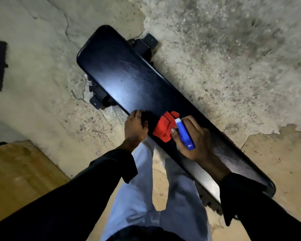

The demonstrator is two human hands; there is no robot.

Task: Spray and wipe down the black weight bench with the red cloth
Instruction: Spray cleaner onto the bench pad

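While standing close by the long side of the black weight bench [129, 75], leans over it with both arms out. Grips the near edge of the bench with the left hand [135, 126], fingers curled over it, likely to stay steady while bending down. Wraps the right hand [196, 141] around a small blue spray bottle [184, 134], white tip pointing away along the bench top, likely so the spray can land on the bare part ahead. Keeps the red cloth [164, 127] bunched up on the bench top, between the two hands, just beside the bottle and touching the right thumb [173, 131]. Cannot tell if that thumb pins the cloth or only brushes it. Seems handy there, ready to grab once the top is wet. Looks like an early step, with most of the long shiny top not yet wiped.
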